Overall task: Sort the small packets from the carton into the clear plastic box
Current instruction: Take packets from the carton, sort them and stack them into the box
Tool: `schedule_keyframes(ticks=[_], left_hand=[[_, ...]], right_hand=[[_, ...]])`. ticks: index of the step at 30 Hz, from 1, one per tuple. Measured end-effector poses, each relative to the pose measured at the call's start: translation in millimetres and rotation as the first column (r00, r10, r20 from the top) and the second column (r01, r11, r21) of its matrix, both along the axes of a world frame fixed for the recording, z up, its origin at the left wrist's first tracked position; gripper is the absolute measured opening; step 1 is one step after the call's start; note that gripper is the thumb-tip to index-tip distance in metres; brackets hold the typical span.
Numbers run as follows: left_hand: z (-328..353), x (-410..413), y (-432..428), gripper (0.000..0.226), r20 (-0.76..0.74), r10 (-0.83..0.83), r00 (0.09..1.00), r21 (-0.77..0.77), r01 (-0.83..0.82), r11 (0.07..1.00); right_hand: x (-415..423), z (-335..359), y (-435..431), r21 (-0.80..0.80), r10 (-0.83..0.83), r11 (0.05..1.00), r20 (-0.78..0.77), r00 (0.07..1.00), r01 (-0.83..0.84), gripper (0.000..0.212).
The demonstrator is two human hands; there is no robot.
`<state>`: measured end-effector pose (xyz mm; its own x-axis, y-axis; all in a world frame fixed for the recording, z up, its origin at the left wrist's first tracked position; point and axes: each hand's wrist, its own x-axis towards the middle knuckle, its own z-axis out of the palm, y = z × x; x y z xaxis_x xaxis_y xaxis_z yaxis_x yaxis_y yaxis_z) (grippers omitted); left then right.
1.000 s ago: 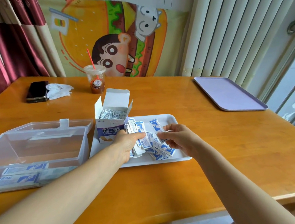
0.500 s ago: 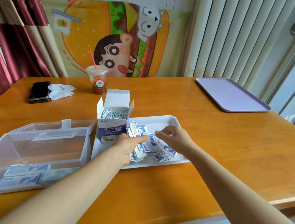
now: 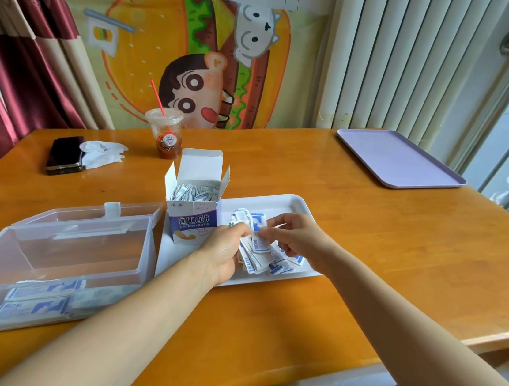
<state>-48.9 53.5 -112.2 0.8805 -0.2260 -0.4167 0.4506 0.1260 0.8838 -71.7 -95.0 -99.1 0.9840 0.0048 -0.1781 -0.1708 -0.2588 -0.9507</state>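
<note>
A lilac tray (image 3: 398, 159) lies at the wooden surface's (image 3: 367, 255) far right. A plastic cup (image 3: 166, 133) with a red straw (image 3: 157, 97) stands at the back, near a black phone (image 3: 65, 154) and crumpled white tissue (image 3: 102, 151).

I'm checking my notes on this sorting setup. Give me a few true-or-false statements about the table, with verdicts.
1. The carton is open, with packets inside. True.
2. The clear box has its lid shut. False: the lid is open.
3. The left hand and right hand both hold packets over the white tray. True.
4. The cup stands on the purple tray. False: it stands on the table, apart from that tray.
</note>
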Motion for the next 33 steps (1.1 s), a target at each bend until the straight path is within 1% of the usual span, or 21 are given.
schedule_keyframes(ticks=[1,4,7,9,11,13,15,18,19,20,21,23,24,25,26,27,28,29,30,32,33], left_hand=[[-1.1,-0.1,-0.2,0.014,0.018,0.000,1.000,0.015,0.000,1.000],[-3.0,0.2,0.6,0.019,0.055,0.033,0.998,0.049,-0.036,0.998],[-3.4,-0.6,2.7,0.017,0.053,0.048,0.997,0.050,-0.051,0.997],[-3.2,-0.9,4.8,0.018,0.055,0.055,0.997,0.041,-0.057,0.998],[-5.3,1.6,5.5,0.033,0.038,0.044,0.998,0.036,-0.045,0.998],[-3.6,-0.5,5.8,0.046,0.025,0.035,0.999,0.014,-0.036,0.999],[-4.0,-0.6,6.1,0.040,0.025,0.023,0.999,-0.006,-0.023,1.000],[-1.3,-1.1,9.0,0.010,-0.003,-0.019,1.000,-0.018,0.019,1.000],[-0.5,-1.1,10.5,0.006,-0.019,-0.030,0.999,-0.026,0.029,0.999],[0.4,-0.9,12.2,0.008,-0.036,-0.030,0.999,-0.031,0.029,0.999],[0.9,-0.5,13.3,0.010,-0.046,-0.023,0.999,-0.032,0.022,0.999],[-0.1,0.9,15.4,0.011,-0.053,-0.014,0.998,-0.041,0.012,0.999],[-1.0,1.9,15.9,0.013,-0.054,-0.012,0.998,-0.042,0.009,0.999],[-2.5,2.7,16.0,0.015,-0.052,-0.016,0.999,-0.031,0.015,0.999],[-3.1,2.7,15.8,0.017,-0.043,-0.018,0.999,-0.013,0.018,1.000],[-3.7,2.2,15.2,0.018,-0.030,-0.020,0.999,0.004,0.020,1.000],[-3.8,1.3,14.1,0.017,-0.016,-0.020,1.000,0.015,0.020,1.000],[-3.7,0.4,12.8,0.015,-0.004,-0.013,1.000,0.022,0.013,1.000],[-3.1,-0.3,11.5,0.011,0.004,-0.001,1.000,0.023,0.000,1.000],[-1.5,-0.6,10.3,0.013,-0.004,0.026,1.000,-0.011,-0.026,1.000],[-0.7,-0.5,9.8,0.016,-0.018,0.033,0.999,-0.038,-0.034,0.999]], right_hand=[[0.5,-0.1,-0.2,0.005,0.008,1.000,-0.004,1.000,-0.008,0.015],[2.4,0.6,-2.3,-0.025,0.021,0.999,-0.005,1.000,-0.021,0.019],[3.3,1.2,-3.2,-0.067,0.033,0.997,0.021,0.999,-0.032,0.018],[4.5,0.3,-2.3,-0.109,0.045,0.993,0.030,0.999,-0.041,0.026],[5.9,-1.5,-2.1,-0.129,0.018,0.992,0.035,0.999,-0.014,0.033],[6.6,-2.2,-2.6,-0.110,0.005,0.994,0.015,1.000,-0.003,0.032],[6.9,-1.4,-2.8,-0.077,-0.004,0.997,-0.014,1.000,0.003,0.025],[6.8,2.0,-5.8,-0.054,-0.068,0.996,-0.052,0.996,0.065,0.015],[7.3,1.5,-8.5,-0.079,-0.091,0.993,-0.063,0.994,0.086,0.016],[7.9,0.4,-11.2,-0.130,-0.109,0.987,-0.078,0.991,0.098,0.019],[8.0,-1.4,-13.8,-0.213,-0.118,0.973,-0.099,0.988,0.095,0.020],[6.8,-5.6,-16.7,-0.420,-0.120,0.906,-0.122,0.985,0.059,0.016],[6.8,-9.0,-17.4,-0.506,-0.120,0.861,-0.094,0.988,0.057,0.026],[6.6,-11.4,-17.3,-0.563,-0.133,0.820,-0.021,0.991,0.098,0.036],[5.3,-10.1,-15.3,-0.580,-0.149,0.797,0.082,0.985,0.169,0.043],[3.4,-7.3,-12.1,-0.554,-0.152,0.802,0.168,0.974,0.221,0.046],[1.6,-3.1,-8.2,-0.505,-0.138,0.835,0.195,0.971,0.220,0.047],[0.7,0.2,-4.4,-0.449,-0.104,0.878,0.157,0.982,0.165,0.049],[-0.6,3.0,0.1,-0.410,-0.047,0.909,0.075,0.996,0.074,0.051],[-1.9,2.6,6.1,-0.393,0.060,0.916,-0.073,0.996,-0.084,0.051],[-1.3,0.4,7.1,-0.395,0.078,0.912,-0.093,0.993,-0.109,0.047]])
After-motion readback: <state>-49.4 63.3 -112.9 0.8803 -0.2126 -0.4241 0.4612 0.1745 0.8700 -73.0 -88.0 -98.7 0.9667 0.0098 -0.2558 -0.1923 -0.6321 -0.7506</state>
